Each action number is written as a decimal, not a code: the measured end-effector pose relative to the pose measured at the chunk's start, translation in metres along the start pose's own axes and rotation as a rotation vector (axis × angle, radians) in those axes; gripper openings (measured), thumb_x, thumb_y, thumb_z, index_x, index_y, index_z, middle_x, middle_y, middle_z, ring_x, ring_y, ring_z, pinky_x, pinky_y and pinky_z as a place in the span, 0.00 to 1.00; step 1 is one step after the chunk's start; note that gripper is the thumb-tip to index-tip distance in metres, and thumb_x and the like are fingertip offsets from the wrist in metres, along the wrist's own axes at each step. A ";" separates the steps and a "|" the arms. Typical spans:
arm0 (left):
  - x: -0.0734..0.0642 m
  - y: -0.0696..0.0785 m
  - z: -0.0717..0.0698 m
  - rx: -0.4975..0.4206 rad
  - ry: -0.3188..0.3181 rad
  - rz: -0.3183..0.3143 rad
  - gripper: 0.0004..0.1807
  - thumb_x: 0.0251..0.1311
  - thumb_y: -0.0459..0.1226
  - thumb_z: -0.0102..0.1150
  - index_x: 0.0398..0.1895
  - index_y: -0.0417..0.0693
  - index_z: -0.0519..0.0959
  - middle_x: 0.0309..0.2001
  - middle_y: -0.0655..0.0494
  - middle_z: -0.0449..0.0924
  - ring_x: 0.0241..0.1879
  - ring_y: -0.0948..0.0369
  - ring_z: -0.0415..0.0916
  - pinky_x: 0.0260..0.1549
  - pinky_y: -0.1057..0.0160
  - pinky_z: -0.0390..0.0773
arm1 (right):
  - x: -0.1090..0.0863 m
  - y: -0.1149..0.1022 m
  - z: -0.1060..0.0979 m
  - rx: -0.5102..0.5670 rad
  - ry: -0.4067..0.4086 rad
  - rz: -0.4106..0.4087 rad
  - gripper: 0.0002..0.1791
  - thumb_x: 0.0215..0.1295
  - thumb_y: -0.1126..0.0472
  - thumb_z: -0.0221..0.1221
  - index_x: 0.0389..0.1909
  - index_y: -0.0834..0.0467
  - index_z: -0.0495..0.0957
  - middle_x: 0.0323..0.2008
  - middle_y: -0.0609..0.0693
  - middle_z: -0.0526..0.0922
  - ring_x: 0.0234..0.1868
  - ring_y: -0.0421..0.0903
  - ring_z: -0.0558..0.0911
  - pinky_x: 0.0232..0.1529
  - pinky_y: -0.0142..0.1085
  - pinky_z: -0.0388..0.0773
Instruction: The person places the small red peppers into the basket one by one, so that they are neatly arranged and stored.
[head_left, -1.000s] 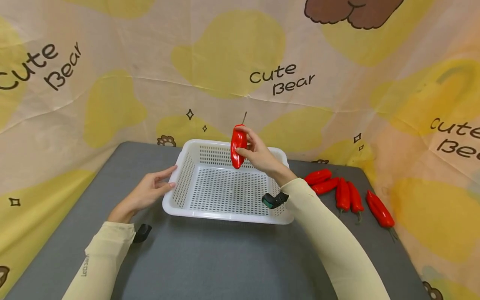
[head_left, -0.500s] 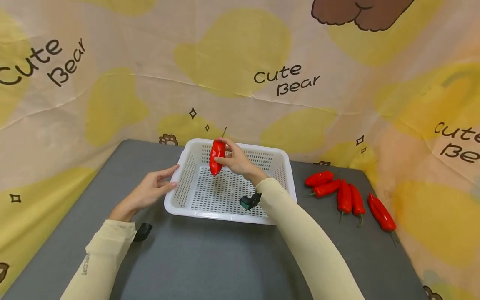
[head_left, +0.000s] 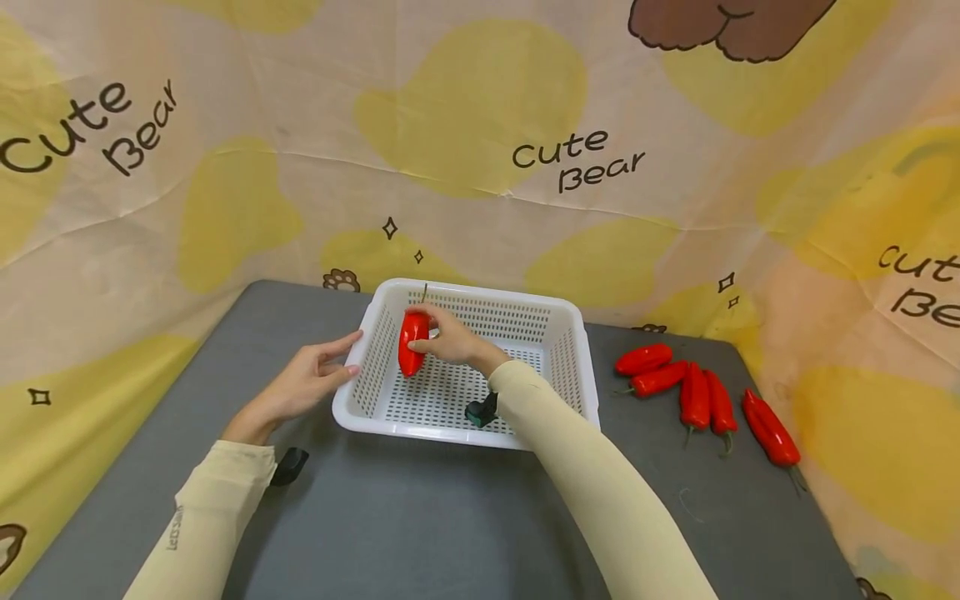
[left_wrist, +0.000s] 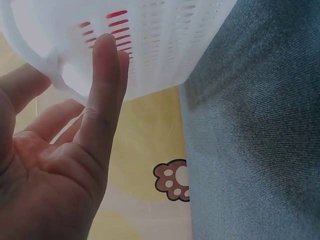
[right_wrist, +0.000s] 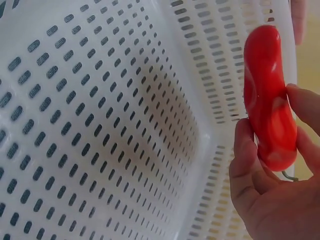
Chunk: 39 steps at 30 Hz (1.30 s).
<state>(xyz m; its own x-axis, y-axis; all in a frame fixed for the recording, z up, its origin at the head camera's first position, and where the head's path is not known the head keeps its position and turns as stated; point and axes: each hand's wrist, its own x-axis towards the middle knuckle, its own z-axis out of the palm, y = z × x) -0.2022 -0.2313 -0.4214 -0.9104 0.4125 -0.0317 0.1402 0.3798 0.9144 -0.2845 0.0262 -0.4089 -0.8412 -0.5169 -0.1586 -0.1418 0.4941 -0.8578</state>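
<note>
In the head view, a white perforated plastic basket [head_left: 435, 432] stands on the grey table. My right hand [head_left: 456, 342] pinches a red chili pepper [head_left: 413, 343] inside the basket's left part, its stem pointing up. The right wrist view has this pepper [right_wrist: 270, 100] between thumb and fingers, above the slotted floor. Fairly straight fingers of my left hand [head_left: 296, 383] touch the outside of the basket's left rim. Through the basket's wall slots [left_wrist: 120, 30], red shows in the left wrist view.
Several red chili peppers [head_left: 695, 396] lie on the table [head_left: 420, 525] right of the basket, one [head_left: 772, 429] set apart near the right edge. A printed cloth [head_left: 465, 108] hangs behind and beside the table.
My right hand has moved left and down with the chili pepper, from above the basket's middle to inside its left part. The left hand stays at the rim.
</note>
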 end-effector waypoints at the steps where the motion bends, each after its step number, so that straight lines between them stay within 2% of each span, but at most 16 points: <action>1: 0.000 0.000 0.000 -0.002 -0.002 0.002 0.37 0.72 0.32 0.55 0.80 0.38 0.52 0.70 0.29 0.67 0.57 0.40 0.81 0.46 0.64 0.84 | 0.000 0.000 0.000 -0.011 -0.011 0.007 0.34 0.68 0.64 0.62 0.74 0.52 0.65 0.66 0.58 0.72 0.62 0.56 0.73 0.56 0.44 0.80; 4: 0.001 0.001 0.000 -0.002 -0.005 0.010 0.37 0.72 0.32 0.55 0.79 0.38 0.53 0.70 0.28 0.67 0.57 0.39 0.80 0.46 0.64 0.84 | 0.000 0.000 0.001 -0.068 -0.047 0.017 0.34 0.68 0.64 0.63 0.74 0.51 0.66 0.66 0.57 0.72 0.65 0.55 0.71 0.58 0.46 0.78; 7: 0.000 0.002 -0.001 0.007 -0.003 0.007 0.37 0.72 0.32 0.55 0.79 0.38 0.53 0.69 0.28 0.68 0.57 0.40 0.81 0.45 0.65 0.84 | -0.001 -0.001 0.002 -0.115 -0.099 0.038 0.34 0.68 0.63 0.63 0.74 0.50 0.67 0.67 0.57 0.72 0.65 0.55 0.71 0.56 0.45 0.79; 11: -0.002 0.004 0.000 0.024 -0.007 -0.008 0.37 0.72 0.33 0.56 0.80 0.38 0.52 0.70 0.29 0.68 0.57 0.40 0.81 0.47 0.61 0.85 | -0.001 0.002 0.005 -0.107 -0.167 0.071 0.34 0.68 0.63 0.63 0.74 0.50 0.67 0.69 0.58 0.70 0.63 0.56 0.72 0.49 0.40 0.81; 15: -0.002 0.005 0.000 0.028 -0.005 -0.013 0.37 0.72 0.34 0.56 0.80 0.39 0.52 0.71 0.30 0.66 0.58 0.40 0.81 0.49 0.56 0.85 | -0.001 0.004 0.007 -0.121 -0.197 0.083 0.34 0.68 0.63 0.63 0.74 0.50 0.66 0.67 0.58 0.70 0.61 0.54 0.73 0.44 0.37 0.81; 20: -0.002 0.004 0.000 0.031 0.006 -0.014 0.37 0.72 0.34 0.56 0.80 0.39 0.53 0.73 0.30 0.64 0.59 0.39 0.79 0.49 0.56 0.85 | -0.002 0.002 0.009 -0.184 -0.233 0.078 0.36 0.66 0.62 0.64 0.75 0.49 0.65 0.66 0.55 0.71 0.60 0.51 0.72 0.52 0.37 0.80; 23: -0.002 0.004 0.000 0.031 0.004 -0.012 0.37 0.72 0.34 0.55 0.80 0.38 0.52 0.73 0.29 0.63 0.59 0.38 0.79 0.49 0.55 0.85 | -0.003 0.002 0.009 -0.185 -0.267 0.082 0.36 0.66 0.62 0.64 0.75 0.49 0.66 0.67 0.55 0.71 0.59 0.50 0.72 0.55 0.39 0.79; 32: -0.002 0.003 0.000 0.021 0.003 -0.011 0.37 0.72 0.33 0.55 0.80 0.39 0.52 0.74 0.29 0.62 0.59 0.38 0.79 0.49 0.55 0.85 | -0.004 0.005 0.010 -0.213 -0.364 0.111 0.37 0.66 0.58 0.65 0.75 0.43 0.65 0.66 0.53 0.71 0.60 0.50 0.71 0.53 0.38 0.81; 39: -0.001 0.001 0.001 0.032 0.006 0.001 0.37 0.72 0.34 0.56 0.80 0.39 0.53 0.74 0.30 0.62 0.59 0.38 0.79 0.50 0.54 0.84 | -0.006 0.003 0.009 -0.202 -0.393 0.133 0.38 0.65 0.56 0.66 0.75 0.41 0.65 0.65 0.52 0.71 0.61 0.50 0.71 0.55 0.41 0.81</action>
<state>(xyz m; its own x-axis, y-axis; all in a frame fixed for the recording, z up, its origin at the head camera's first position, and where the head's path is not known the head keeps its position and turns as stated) -0.2011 -0.2310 -0.4211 -0.9126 0.4079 -0.0281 0.1537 0.4059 0.9009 -0.2753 0.0240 -0.4152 -0.6029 -0.6466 -0.4673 -0.1777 0.6799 -0.7114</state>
